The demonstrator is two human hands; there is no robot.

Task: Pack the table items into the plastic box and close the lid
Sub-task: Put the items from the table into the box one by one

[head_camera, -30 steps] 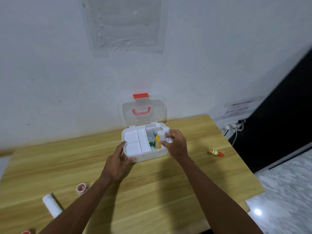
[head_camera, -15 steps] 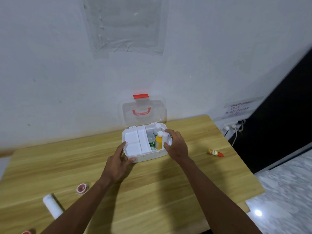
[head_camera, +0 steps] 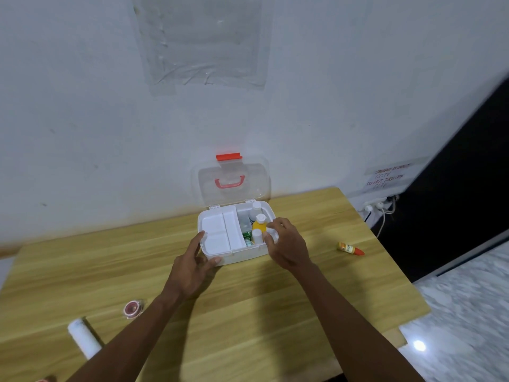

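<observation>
The white plastic box [head_camera: 234,253] sits on the wooden table near the wall, its clear lid [head_camera: 231,180] with a red latch standing open. A white divided tray [head_camera: 220,232] fills its left half. In the right half stand a yellow bottle [head_camera: 259,223], a white bottle [head_camera: 256,208] and a green packet [head_camera: 247,236]. My left hand [head_camera: 192,260] holds the box's front left corner. My right hand [head_camera: 283,244] is at the box's right side, fingers closed on a small white bottle [head_camera: 271,233] lowered into the box.
A small orange bottle with a red cap [head_camera: 350,248] lies to the right of the box. A red tape roll [head_camera: 132,308] and a white bandage roll [head_camera: 84,337] lie at the near left. The table's right edge [head_camera: 394,257] drops to the floor.
My right hand has lowered the small white bottle further into the box's right compartment. My left hand has stayed on the box corner.
</observation>
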